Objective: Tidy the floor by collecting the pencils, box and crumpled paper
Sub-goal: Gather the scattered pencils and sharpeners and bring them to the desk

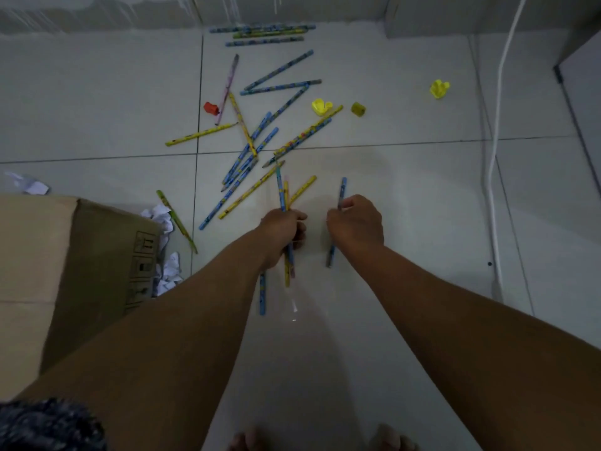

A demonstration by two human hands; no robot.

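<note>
Pencils, slim and printed in blue and yellow [250,148], lie scattered at upper centre of the frame, just beyond both hands, their long axes mostly running diagonally away. Left hand [283,231] grips a small bundle of pencils [286,203]; right hand [356,222] grips one blue pencil [341,192]. Brown cardboard box [81,255] with white crumpled paper [162,219] sits left of frame; the bare tiled floor [406,196] to the right leaves room.
</note>
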